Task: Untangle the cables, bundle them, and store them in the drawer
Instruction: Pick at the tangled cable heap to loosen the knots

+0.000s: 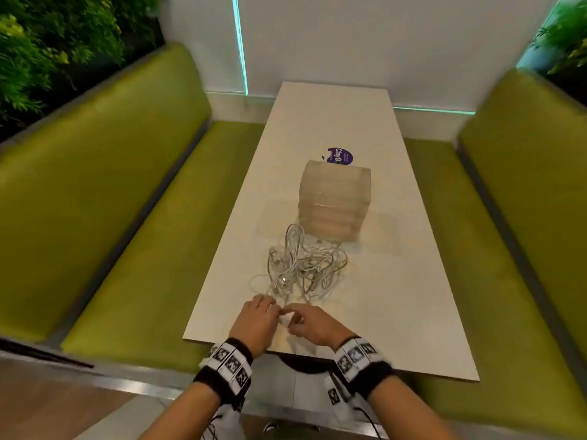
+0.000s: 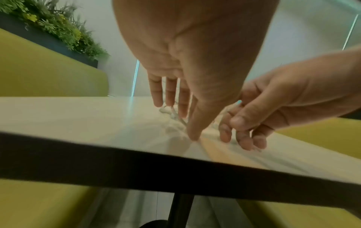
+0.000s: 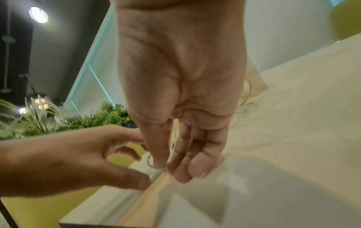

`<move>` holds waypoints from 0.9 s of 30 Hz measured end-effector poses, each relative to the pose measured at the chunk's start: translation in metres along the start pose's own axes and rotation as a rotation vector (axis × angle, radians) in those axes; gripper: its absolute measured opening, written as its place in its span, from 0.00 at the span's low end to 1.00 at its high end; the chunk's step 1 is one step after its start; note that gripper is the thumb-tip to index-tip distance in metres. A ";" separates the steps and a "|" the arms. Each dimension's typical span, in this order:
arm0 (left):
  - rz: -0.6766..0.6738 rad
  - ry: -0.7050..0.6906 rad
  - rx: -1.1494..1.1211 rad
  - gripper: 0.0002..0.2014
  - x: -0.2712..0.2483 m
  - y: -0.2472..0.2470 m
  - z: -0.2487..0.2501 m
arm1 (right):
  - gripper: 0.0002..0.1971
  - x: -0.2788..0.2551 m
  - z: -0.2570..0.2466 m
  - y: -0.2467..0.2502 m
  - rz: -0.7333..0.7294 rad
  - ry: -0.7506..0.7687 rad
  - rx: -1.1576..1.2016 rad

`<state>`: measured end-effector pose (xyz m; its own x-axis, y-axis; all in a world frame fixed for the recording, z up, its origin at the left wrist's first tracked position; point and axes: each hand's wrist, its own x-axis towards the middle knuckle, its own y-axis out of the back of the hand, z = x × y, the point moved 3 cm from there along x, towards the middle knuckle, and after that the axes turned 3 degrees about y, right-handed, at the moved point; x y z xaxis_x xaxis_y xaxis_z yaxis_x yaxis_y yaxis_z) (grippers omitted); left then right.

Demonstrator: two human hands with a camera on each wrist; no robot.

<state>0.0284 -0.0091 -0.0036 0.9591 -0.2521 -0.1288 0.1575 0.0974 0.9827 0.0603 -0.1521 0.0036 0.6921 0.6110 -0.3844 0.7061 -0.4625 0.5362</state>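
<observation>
A tangle of white cables (image 1: pixel 305 265) lies on the white table (image 1: pixel 397 296), just in front of a translucent plastic drawer unit (image 1: pixel 333 201). Both hands are at the near edge of the tangle, fingertips almost meeting. My right hand (image 1: pixel 293 317) pinches a thin white cable strand (image 3: pixel 173 138) between thumb and fingers (image 3: pixel 181 169). My left hand (image 1: pixel 271 309) hovers beside it with fingers (image 2: pixel 170 92) stretched down toward the tabletop, and I see nothing held in it. From the left wrist the cables (image 2: pixel 171 112) are mostly hidden behind the fingers.
Green padded benches (image 1: pixel 127 249) (image 1: pixel 524 233) run along both long sides of the table. A purple round sticker (image 1: pixel 340 155) lies behind the drawer unit. The table's near edge (image 1: pixel 381 363) is right under my wrists. White wall and plants lie beyond.
</observation>
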 end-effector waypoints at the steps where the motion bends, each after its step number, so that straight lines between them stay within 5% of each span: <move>1: -0.015 0.003 -0.002 0.17 0.004 -0.003 0.001 | 0.17 0.007 -0.001 -0.003 0.017 -0.005 -0.025; 5: -0.163 0.124 -0.031 0.16 0.009 0.006 0.002 | 0.16 0.013 -0.009 -0.003 0.073 -0.018 -0.111; 8: -0.186 0.092 0.019 0.13 0.011 0.009 0.003 | 0.14 0.015 -0.007 -0.005 0.095 -0.036 -0.210; 13: -0.121 -0.001 -0.069 0.11 0.004 0.011 -0.006 | 0.09 0.010 0.002 -0.003 0.135 0.016 -0.317; 17: -0.003 0.050 -0.371 0.16 -0.014 0.033 -0.009 | 0.08 -0.001 0.008 0.004 0.100 0.131 -0.422; 21: 0.112 0.249 -0.538 0.16 -0.023 0.049 -0.045 | 0.04 -0.009 0.037 0.035 0.163 0.013 -0.321; 24: 0.204 0.263 -0.685 0.13 -0.026 0.047 -0.069 | 0.05 -0.021 0.051 0.058 0.246 -0.024 -0.115; 27: 0.154 0.218 -0.883 0.15 -0.027 0.044 -0.054 | 0.03 -0.033 0.032 0.056 0.276 0.028 0.084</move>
<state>0.0217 0.0537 0.0365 0.9933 0.0031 -0.1155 0.0606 0.8367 0.5442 0.0818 -0.2186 0.0216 0.8562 0.4715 -0.2111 0.5024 -0.6646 0.5531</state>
